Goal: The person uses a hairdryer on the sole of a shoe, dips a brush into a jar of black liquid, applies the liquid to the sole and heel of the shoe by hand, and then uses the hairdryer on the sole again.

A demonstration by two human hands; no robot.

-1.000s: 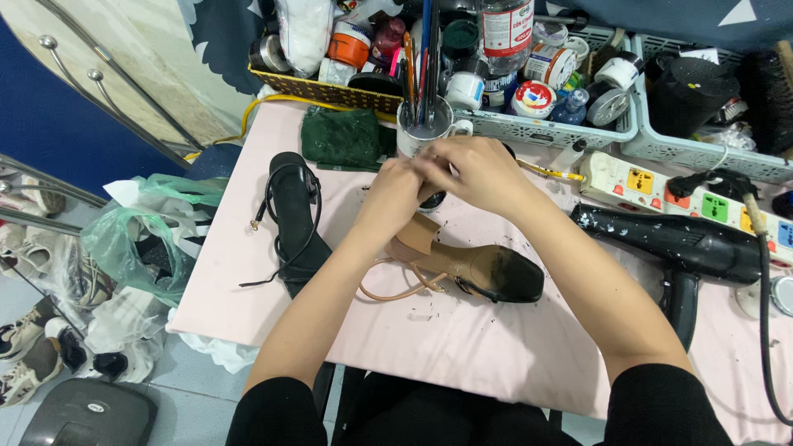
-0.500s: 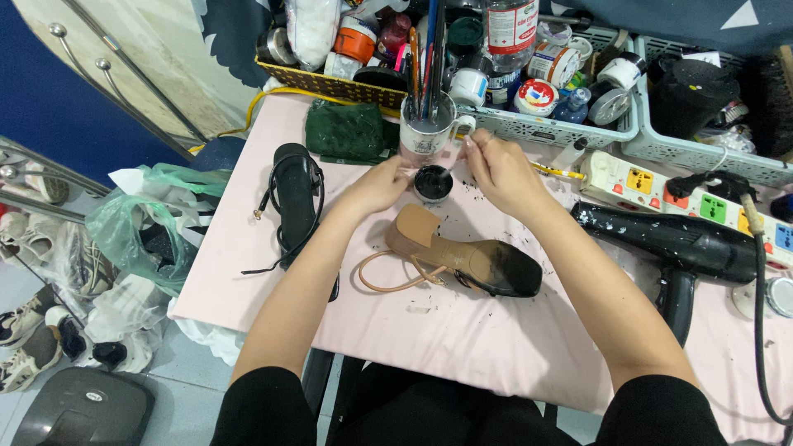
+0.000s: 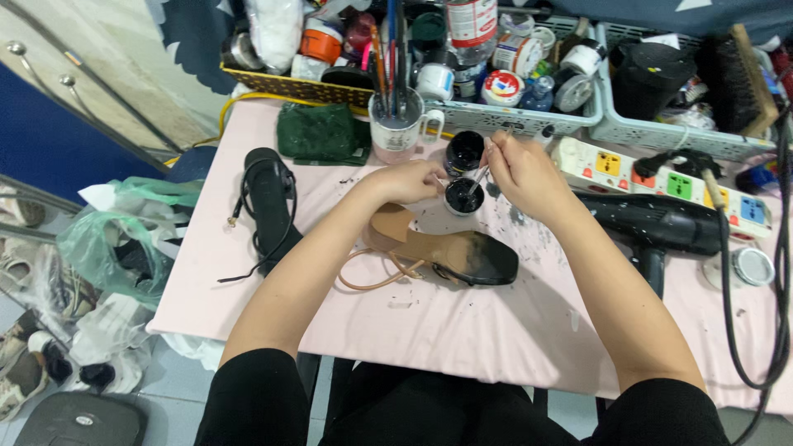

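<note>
Since the frame half a second back, I note both hands have come down from the mug toward the small jar, and the right hand now carries a brush where before the two hands hovered apart.

My right hand, upper centre of the frame, is closed around a thin paintbrush whose tip dips into a small open jar of black paint. My left hand sits just left of that jar, fingers curled in and touching its side; I cannot tell how firmly it grips. A second black jar stands just behind, near the white mug of brushes.

Directly below the hands, centre frame, lies a tan sandal on its side, its toe end blackened and its tan strap looping to the left. A black strappy sandal lies well apart at centre left. A dark green cloth lies above it.

At the right of the frame: a black hair dryer and a white power strip. All rest on the pink table, flecked with black paint spots.
</note>
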